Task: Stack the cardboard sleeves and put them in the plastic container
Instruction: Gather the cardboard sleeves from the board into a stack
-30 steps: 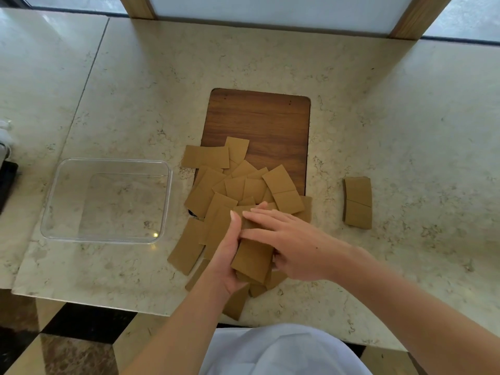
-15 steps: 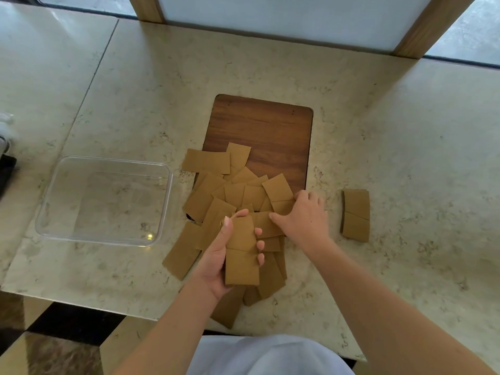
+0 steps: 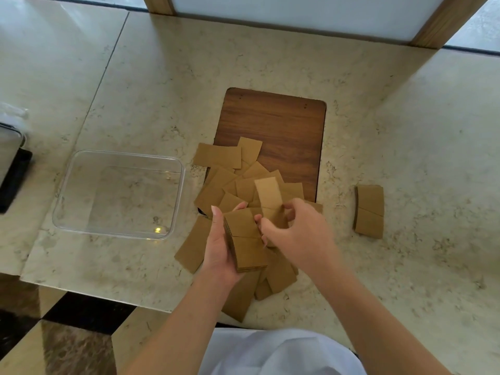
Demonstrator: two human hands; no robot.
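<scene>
My left hand [image 3: 216,250] grips a small stack of brown cardboard sleeves [image 3: 244,240] above the near part of the counter. My right hand [image 3: 300,234] pinches a single sleeve [image 3: 267,196], lifted and tilted just beyond the stack. Several loose sleeves [image 3: 216,190] lie scattered below, partly on the wooden board [image 3: 281,131]. A neat separate pile of sleeves [image 3: 369,211] sits to the right. The clear plastic container [image 3: 81,163] stands to the left with nothing in it.
The marble counter's near edge [image 3: 89,295] runs just below the scattered sleeves, and one sleeve overhangs it. A dark object [image 3: 12,182] sits at the far left edge. A wooden-framed panel [image 3: 297,12] closes the back.
My right hand has lifted one sleeve from the pile and brought it back toward the stack. The left hand holds the stack a little more upright.
</scene>
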